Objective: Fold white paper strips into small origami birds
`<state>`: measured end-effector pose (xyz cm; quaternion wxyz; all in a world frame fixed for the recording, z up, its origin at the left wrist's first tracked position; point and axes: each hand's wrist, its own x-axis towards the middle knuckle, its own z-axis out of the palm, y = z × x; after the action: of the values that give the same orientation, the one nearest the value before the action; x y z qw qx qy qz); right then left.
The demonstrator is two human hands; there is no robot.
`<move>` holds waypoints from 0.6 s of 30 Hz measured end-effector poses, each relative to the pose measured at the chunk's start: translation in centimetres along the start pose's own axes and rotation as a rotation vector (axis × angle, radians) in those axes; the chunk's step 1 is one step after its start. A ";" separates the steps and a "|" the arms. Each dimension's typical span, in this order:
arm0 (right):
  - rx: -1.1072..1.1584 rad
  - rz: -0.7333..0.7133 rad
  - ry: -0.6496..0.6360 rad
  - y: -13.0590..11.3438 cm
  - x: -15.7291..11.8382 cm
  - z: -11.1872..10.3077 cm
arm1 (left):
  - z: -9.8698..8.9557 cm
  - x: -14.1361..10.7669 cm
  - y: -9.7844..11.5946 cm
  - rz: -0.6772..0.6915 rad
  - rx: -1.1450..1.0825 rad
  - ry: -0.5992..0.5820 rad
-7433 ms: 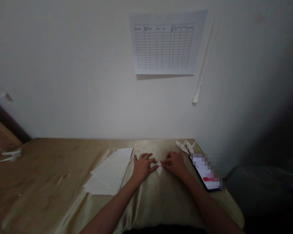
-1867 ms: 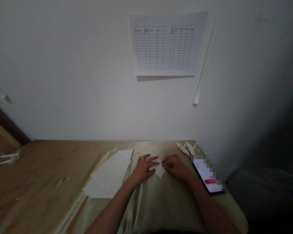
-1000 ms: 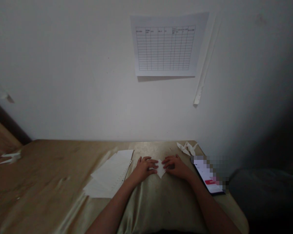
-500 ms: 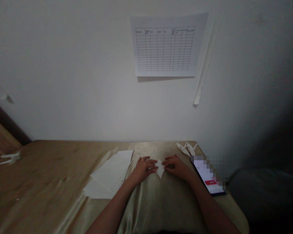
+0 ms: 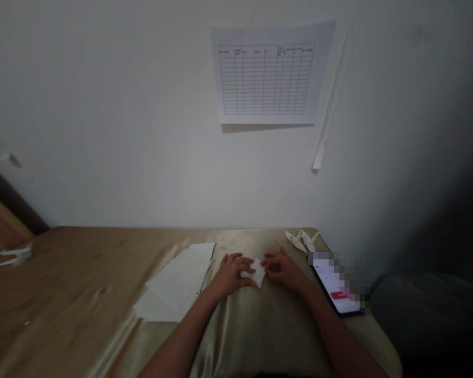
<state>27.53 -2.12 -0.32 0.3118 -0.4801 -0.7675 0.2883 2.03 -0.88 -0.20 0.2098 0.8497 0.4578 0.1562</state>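
A small piece of folded white paper (image 5: 259,274) lies on the cloth between my two hands, with a pointed lower end. My left hand (image 5: 232,273) holds its left side, fingertips on top and the thumb lower down near the bottom point. Part of the paper shows in the gap between that thumb and the fingers. At the upper right edge, my right hand (image 5: 281,269) pinches the paper with thumb and index finger curled into a ring. The folds under the fingertips are hidden.
Left of my hands lies a stack of white sheets (image 5: 173,286). A phone (image 5: 341,294) rests near the table's right edge, with folded paper cranes (image 5: 302,240) behind it. White scraps (image 5: 13,256) lie far left. A printed chart (image 5: 268,79) hangs on the wall.
My left thumb has moved down and away from the fingers, baring more of the paper's left side. My right hand has shifted only slightly, its thumb and finger still at the paper's edge.
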 end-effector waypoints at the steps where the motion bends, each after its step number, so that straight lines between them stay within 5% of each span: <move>1: 0.004 0.007 0.001 0.0 0.0 0.0 | 0.0 0.0 0.1 -0.006 0.000 -0.002; 18: 0.038 0.067 -0.030 0.4 0.0 -0.1 | 0.3 -0.2 1.7 -0.066 0.001 0.086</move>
<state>27.80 -1.96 -0.56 0.2994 -0.4953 -0.7500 0.3202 3.30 -1.92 0.34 0.1944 0.8266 0.4944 0.1855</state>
